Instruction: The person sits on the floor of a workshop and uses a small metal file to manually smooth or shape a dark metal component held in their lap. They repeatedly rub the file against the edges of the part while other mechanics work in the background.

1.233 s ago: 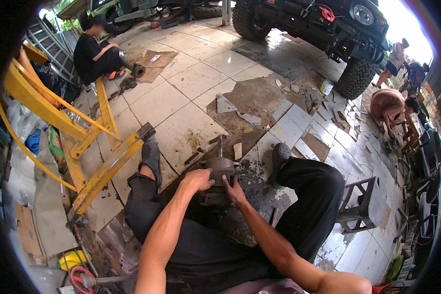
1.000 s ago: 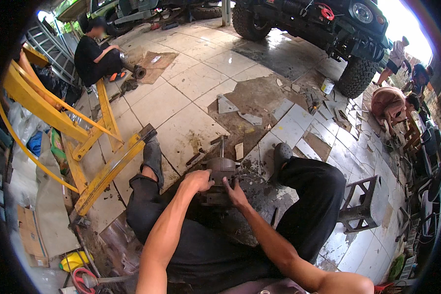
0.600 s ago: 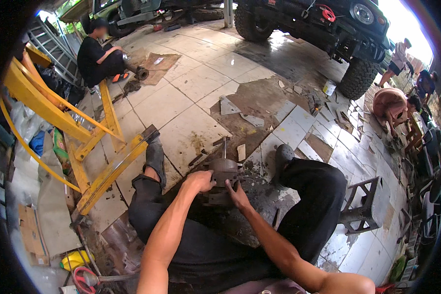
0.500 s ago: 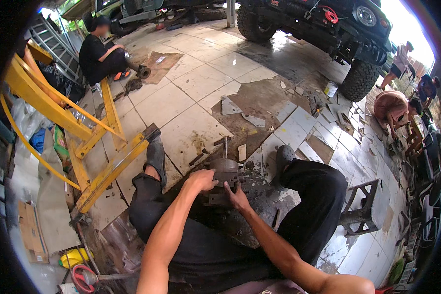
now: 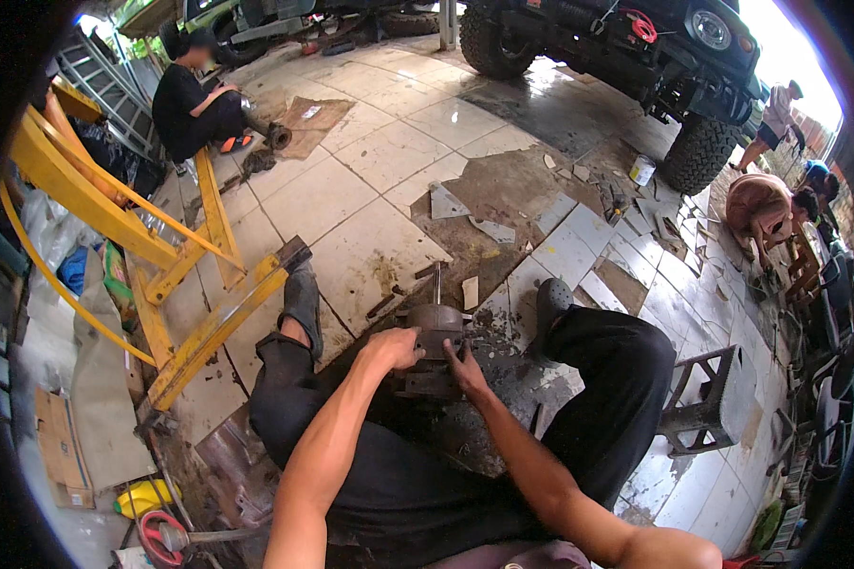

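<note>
One metal part (image 5: 436, 320): round, dark, with a slim rod (image 5: 437, 283) at its far side; on the floor between the left shoe (image 5: 302, 311) and right shoe (image 5: 551, 309).
Left hand (image 5: 396, 349): curled, gripping the part's left side.
Right hand (image 5: 465, 370): thumb and fingers at its near right; grip cannot be told.
Yellow frame (image 5: 216, 335): left, beam end beside the left shoe.
Grey stool (image 5: 728, 406): beyond the right knee.
</note>
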Motion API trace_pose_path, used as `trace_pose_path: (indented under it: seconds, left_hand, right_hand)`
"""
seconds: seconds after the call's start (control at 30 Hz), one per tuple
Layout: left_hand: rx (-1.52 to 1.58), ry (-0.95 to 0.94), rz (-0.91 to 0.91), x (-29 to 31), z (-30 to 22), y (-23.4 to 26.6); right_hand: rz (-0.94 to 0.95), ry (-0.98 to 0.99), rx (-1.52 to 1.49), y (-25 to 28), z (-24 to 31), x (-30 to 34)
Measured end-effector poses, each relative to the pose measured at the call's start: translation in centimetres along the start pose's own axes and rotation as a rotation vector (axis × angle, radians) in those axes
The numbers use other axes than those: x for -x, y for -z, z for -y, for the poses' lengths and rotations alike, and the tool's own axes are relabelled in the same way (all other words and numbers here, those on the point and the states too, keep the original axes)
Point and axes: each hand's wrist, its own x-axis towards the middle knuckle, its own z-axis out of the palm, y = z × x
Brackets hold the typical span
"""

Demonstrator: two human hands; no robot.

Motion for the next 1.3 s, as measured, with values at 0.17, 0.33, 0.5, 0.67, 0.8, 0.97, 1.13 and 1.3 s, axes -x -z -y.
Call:
trace_pose_path:
  seconds: [0.17, 0.33, 0.5, 0.67, 0.8, 0.97, 1.13, 1.3]
  left_hand:
    - [-0.02, 0.014, -0.012, 0.4, 1.0, -0.2]
    - [0.03, 0.035, -0.001, 0.7, -0.1, 0.5]
    - [0.018, 0.033, 0.032, 0.9, -0.3, 0.8]
    - [0.0, 0.025, -0.008, 0.4, 0.4, 0.4]
    - [0.014, 0.017, 0.03, 0.5, -0.1, 0.5]
    - [-0.015, 0.03, 0.02, 0.6, 0.3, 0.6]
    - [0.045, 0.018, -0.003, 0.5, 1.9, -0.7]
    - [0.021, 0.005, -0.008, 1.3, 0.7, 0.3]
  right_hand:
    - [-0.008, -0.002, 0.041, -0.3, 1.5, 2.2]
    - [-0.085, 0.043, 0.092, -1.5, 0.8, 1.3]
    - [0.004, -0.018, 0.027, 0.4, -0.4, -1.3]
    - [-0.111, 0.084, 0.133, -2.0, -0.7, 1.3]
    - [-0.002, 0.022, 0.039, -0.4, 0.3, 0.3]
    - [-0.025, 0.118, 0.027, -1.3, -1.0, 0.0]
    - [-0.066, -0.044, 0.19, -2.8, 1.2, 1.6]
    - [-0.019, 0.038, 0.098, -0.9, 0.0, -0.6]
